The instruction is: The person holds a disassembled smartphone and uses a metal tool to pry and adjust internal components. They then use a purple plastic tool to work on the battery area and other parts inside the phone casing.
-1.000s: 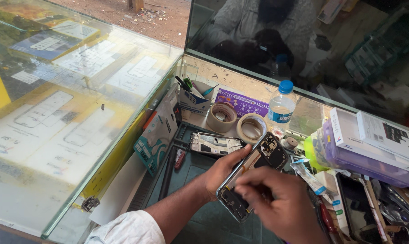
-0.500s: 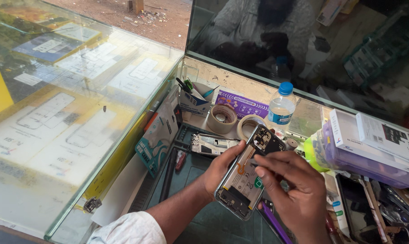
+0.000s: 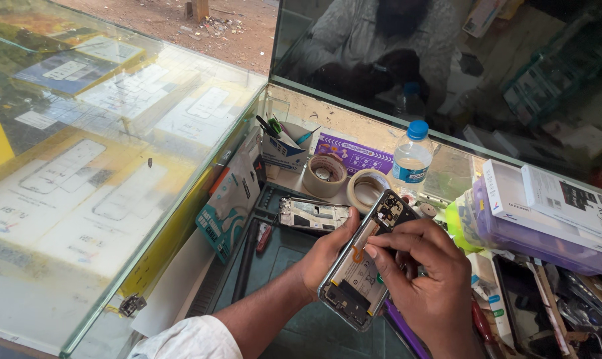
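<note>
My left hand [image 3: 327,256] grips an opened phone [image 3: 354,282] by its left edge, back cover off, with the battery and circuit board showing. My right hand [image 3: 426,279] rests over the phone's right side, its fingertips pinched together on the orange flex strip near the middle of the phone. Whether a small tool sits between those fingers I cannot tell. The phone is tilted, camera end pointing away from me.
A second phone frame [image 3: 312,214] lies on the green mat [image 3: 284,256]. Behind it are two tape rolls [image 3: 324,175], a water bottle [image 3: 411,158], a tool cup [image 3: 282,145]. Boxes on a purple case [image 3: 540,229] stand right; a glass display counter [image 3: 108,153] stands left.
The phone has been tilted up and turned slightly, and my right hand has shifted from its lower end up to the middle, fingers now pinching at the flex strip.
</note>
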